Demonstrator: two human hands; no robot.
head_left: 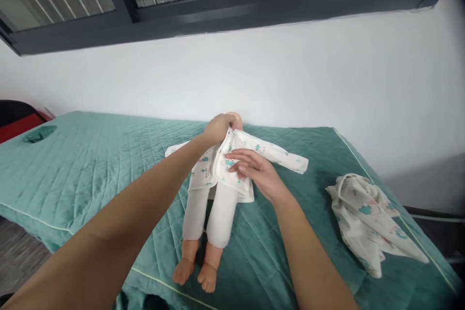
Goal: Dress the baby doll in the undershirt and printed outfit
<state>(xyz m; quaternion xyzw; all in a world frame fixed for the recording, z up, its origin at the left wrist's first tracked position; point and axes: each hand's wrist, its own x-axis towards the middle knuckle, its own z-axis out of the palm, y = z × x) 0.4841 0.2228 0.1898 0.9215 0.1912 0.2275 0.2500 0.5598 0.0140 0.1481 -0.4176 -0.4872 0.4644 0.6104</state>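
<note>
A baby doll lies on its back, its feet towards me and its soft white legs stretched out. It wears a white baby shirt with small green prints, and the sleeves spread to both sides. At the neck, my left hand is closed on the shirt's collar edge and covers most of the doll's head. My right hand lies over the shirt front, fingers stretched out and slightly apart, resting on the cloth by the front opening.
A crumpled white printed cloth lies to the right on the green quilted bed cover. The bed cover has a round hole at the far left. Behind runs a white wall below a dark window frame. Something red and black stands at the left edge.
</note>
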